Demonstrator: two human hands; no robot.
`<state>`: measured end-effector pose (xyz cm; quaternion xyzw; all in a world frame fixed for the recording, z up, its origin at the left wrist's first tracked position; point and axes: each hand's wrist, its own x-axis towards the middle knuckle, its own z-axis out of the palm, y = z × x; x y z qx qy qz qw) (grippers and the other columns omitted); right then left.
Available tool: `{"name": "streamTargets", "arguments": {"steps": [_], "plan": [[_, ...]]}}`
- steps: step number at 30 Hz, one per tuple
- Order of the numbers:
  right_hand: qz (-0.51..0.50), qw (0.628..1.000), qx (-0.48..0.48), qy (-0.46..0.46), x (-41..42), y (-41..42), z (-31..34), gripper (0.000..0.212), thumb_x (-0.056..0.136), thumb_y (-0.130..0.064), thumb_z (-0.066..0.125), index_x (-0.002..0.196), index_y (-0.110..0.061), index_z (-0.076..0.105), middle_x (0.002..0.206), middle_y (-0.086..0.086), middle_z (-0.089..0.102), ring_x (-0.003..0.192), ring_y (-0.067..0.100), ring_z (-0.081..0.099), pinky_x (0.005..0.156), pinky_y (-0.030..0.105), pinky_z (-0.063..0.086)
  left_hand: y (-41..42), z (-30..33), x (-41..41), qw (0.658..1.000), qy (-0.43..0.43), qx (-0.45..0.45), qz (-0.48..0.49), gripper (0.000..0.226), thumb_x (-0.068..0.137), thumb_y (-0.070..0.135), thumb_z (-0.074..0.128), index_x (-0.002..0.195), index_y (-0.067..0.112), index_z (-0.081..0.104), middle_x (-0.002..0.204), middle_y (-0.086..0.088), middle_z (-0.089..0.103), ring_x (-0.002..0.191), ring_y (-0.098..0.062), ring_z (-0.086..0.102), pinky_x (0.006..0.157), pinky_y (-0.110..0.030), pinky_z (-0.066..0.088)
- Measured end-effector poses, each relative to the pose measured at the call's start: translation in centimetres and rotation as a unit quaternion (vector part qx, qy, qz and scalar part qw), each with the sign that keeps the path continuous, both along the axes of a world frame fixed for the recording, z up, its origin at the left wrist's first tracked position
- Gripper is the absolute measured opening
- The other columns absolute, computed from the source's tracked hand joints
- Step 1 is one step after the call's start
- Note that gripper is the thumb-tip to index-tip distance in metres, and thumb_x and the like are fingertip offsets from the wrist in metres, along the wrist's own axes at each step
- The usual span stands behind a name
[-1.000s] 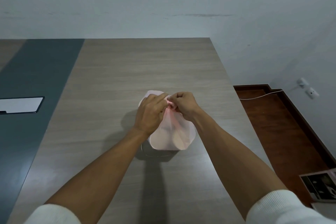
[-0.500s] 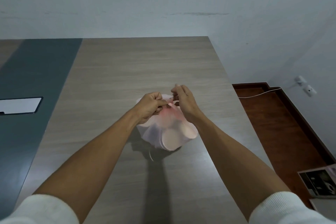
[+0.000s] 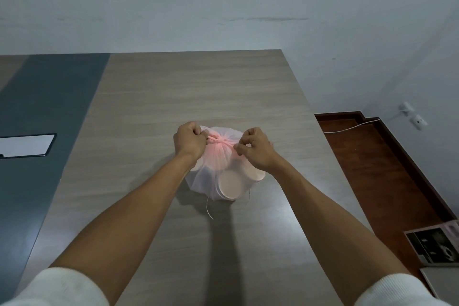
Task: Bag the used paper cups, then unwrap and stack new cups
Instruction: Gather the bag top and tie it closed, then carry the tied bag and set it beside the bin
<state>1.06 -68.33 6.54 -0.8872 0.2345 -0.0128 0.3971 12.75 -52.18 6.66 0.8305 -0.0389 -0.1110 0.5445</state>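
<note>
My left hand (image 3: 189,143) and right hand (image 3: 253,148) have drawn apart, each pinching a bag (image 3: 218,169) handle, cinching the knot over the used cups (image 3: 229,185) mid-table (image 3: 173,97), nearer its right edge; bagging looks nearly done.

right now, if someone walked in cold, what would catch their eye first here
Mid-table, a thin pink bag bulges with paper cups, its neck gathered into a knot. The left hand and right hand each pinch an end of the bag beside that knot, on a grey wooden table.

Left hand (image 3: 189,143) & right hand (image 3: 254,148) have pulled apart, cinching the bag (image 3: 218,164) knot tight.
</note>
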Motion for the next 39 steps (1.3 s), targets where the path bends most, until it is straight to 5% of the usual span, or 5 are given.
{"name": "streamTargets", "arguments": {"steps": [6,11,16,22,39], "plan": [[0.014,0.997,-0.07,0.01,0.2,0.6,-0.1,0.017,0.091,-0.04,0.064,0.084,-0.028,0.072,0.127,-0.006,0.051,0.122,0.015,0.048,0.101,0.037,0.024,1.4,-0.5,-1.4,0.988,-0.117,0.096,-0.002,0.036,0.087,0.009,0.073,0.066,0.013,0.044,0.061,0.002,0.048,0.057,-0.015,0.043,0.054,-0.026,0.038],[-0.147,0.981,0.095,-0.083,-2.4,0.5,-2.2,0.055,0.088,-0.069,0.05,0.123,-0.026,0.058,0.13,-0.004,0.058,0.118,0.017,0.057,0.105,0.046,0.047,3.6,-1.5,-0.9,0.991,-0.108,0.071,0.018,0.038,0.086,0.03,0.075,0.113,0.013,0.055,0.115,-0.005,0.059,0.105,-0.027,0.056,0.092,-0.039,0.048],[-0.255,0.924,0.28,-0.052,-6.0,1.3,-6.6,0.085,0.09,-0.079,0.04,0.158,-0.029,0.027,0.163,-0.003,0.032,0.147,0.023,0.036,0.118,0.046,0.033,6.5,-5.7,0.1,0.996,0.088,0.009,0.002,0.07,0.095,0.061,0.054,0.154,0.027,0.038,0.16,-0.002,0.04,0.145,-0.025,0.04,0.119,-0.044,0.033],[-0.27,0.854,0.443,-0.045,-6.3,2.5,-8.2,0.063,0.089,-0.068,0.058,0.144,-0.043,0.044,0.146,-0.008,0.051,0.129,0.026,0.052,0.1,0.057,0.051,5.7,-7.5,-0.6,0.92,0.358,-0.162,-0.021,0.064,0.084,0.085,0.042,0.112,0.035,0.07,0.101,0.007,0.077,0.102,-0.022,0.069,0.096,-0.051,0.053],[-0.372,0.854,0.329,-0.154,-14.9,-3.8,-2.1,0.04,0.102,-0.042,0.052,0.141,-0.03,0.05,0.131,-0.002,0.059,0.107,0.017,0.06,0.085,0.042,0.059,-7.1,-0.2,-7.8,0.928,0.291,-0.161,-0.169,0.043,0.093,0.072,0.045,0.101,0.035,0.065,0.104,0.006,0.069,0.097,-0.02,0.066,0.092,-0.046,0.054]]}}
